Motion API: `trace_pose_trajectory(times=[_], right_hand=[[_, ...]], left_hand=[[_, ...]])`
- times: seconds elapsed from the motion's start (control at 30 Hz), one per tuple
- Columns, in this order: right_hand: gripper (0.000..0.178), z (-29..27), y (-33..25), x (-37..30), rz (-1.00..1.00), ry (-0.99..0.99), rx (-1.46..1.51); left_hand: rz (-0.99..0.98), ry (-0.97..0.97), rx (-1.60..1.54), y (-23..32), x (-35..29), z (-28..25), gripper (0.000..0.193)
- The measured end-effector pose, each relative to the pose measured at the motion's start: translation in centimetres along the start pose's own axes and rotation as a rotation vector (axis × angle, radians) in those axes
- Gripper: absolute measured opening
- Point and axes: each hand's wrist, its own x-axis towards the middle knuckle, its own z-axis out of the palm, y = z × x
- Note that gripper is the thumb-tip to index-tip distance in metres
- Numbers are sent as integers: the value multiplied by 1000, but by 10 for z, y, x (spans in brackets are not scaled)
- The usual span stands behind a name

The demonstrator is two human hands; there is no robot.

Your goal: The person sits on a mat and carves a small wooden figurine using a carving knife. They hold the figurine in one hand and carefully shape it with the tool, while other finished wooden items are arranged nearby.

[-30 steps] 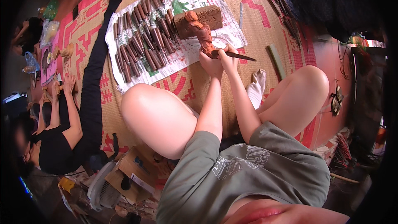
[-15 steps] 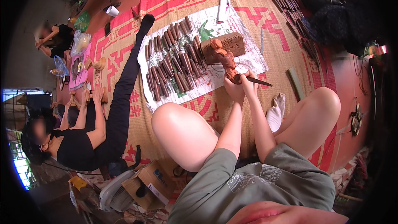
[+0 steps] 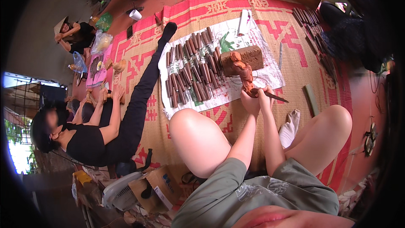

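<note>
A reddish-brown carved wooden figurine [image 3: 244,71] leans over a brown wooden block [image 3: 256,60], its lower end toward me. My left hand [image 3: 250,103] is closed around that lower end. Pinched in my right hand [image 3: 265,96], beside the left, is a dark, slim carving tool [image 3: 278,98] whose handle points out to the right. Its working tip is hidden at the figurine's base. To the left, several wood-handled carving chisels [image 3: 185,82] lie in rows on a white printed cloth [image 3: 223,95].
The cloth lies on a red and tan woven mat [image 3: 270,6]. A white tube-like object [image 3: 243,22] rests at its far edge; a grey-green bar [image 3: 312,100] lies right. More tools [image 3: 315,42] are at far right. A co-worker's outstretched leg [image 3: 145,76] borders the left; cardboard box [image 3: 156,188] stands lower left.
The whole view has shifted, so the scene sits farther right and lower. Both hands keep their grip on the figurine and carving tool, with little visible change between them.
</note>
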Motion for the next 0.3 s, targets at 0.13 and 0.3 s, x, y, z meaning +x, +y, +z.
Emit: trace_pose_trajectory(times=[0.13, 0.3], right_hand=[[13, 0, -3, 7, 78, -51, -91], [13, -3, 12, 5, 14, -18, -86]], left_hand=[[8, -40, -73, 2, 1, 1, 69], [29, 50, 9, -7, 7, -3, 74]])
